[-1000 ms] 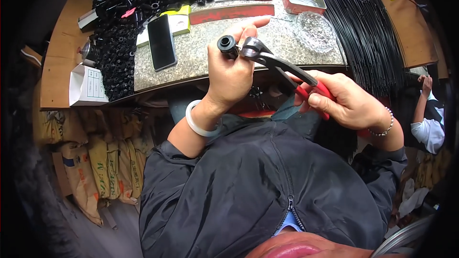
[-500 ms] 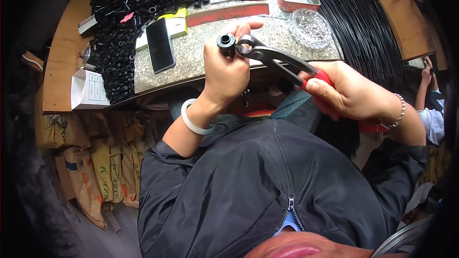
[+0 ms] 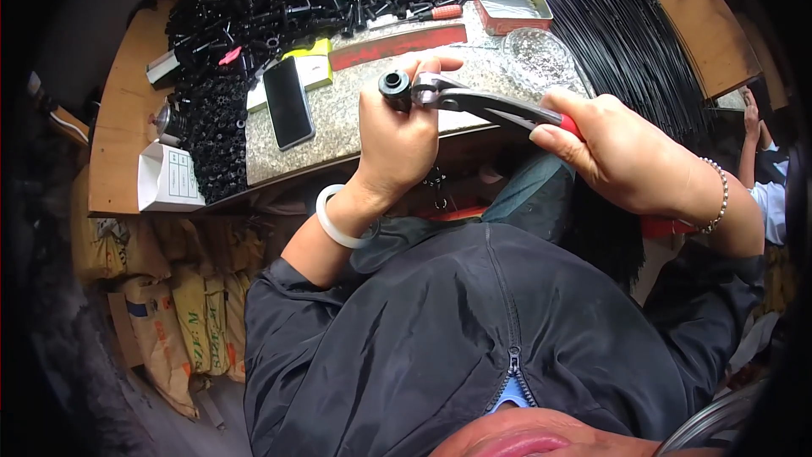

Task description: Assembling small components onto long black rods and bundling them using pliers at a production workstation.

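White box (image 3: pixel 169 179) sits at the left of the table (image 3: pixel 334 135). Dark phone (image 3: pixel 288 103) lies flat. Left hand (image 3: pixel 397 142) curls round a black tubular part (image 3: pixel 396 96), hollow end up. Head of pincers (image 3: pixel 459 102) just right of it; contact unclear. Right hand (image 3: pixel 613 148) closes round their red handles (image 3: pixel 569 124). Black rods (image 3: pixel 617 34) beyond.

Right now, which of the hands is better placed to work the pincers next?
Right, most likely: the right hand grips the red-handled pincers, whose head sits right beside the black tubular part. The left hand is taken up holding that part.
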